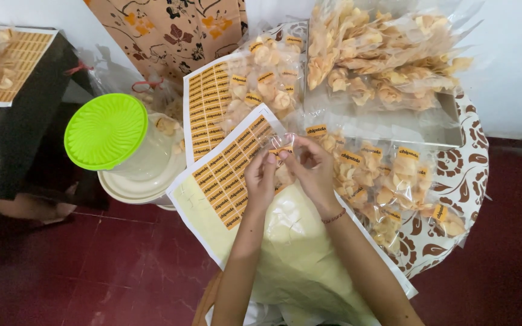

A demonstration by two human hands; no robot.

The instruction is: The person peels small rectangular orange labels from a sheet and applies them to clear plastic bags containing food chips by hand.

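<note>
The scene was lit evenly and softly; few shadows were cast. Glare was seen on the bags (388, 54). Edges were bent by wide-angle distortion.

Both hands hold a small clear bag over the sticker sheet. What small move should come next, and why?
Probably press the orange sticker flat onto the small clear bag. The left hand and right hand pinch the bag's top together, and the sticker sheet lies just beneath, partly used.

Small clear snack packet (283, 147), crinkled, above the yellow sticker sheet (228, 175)
</note>
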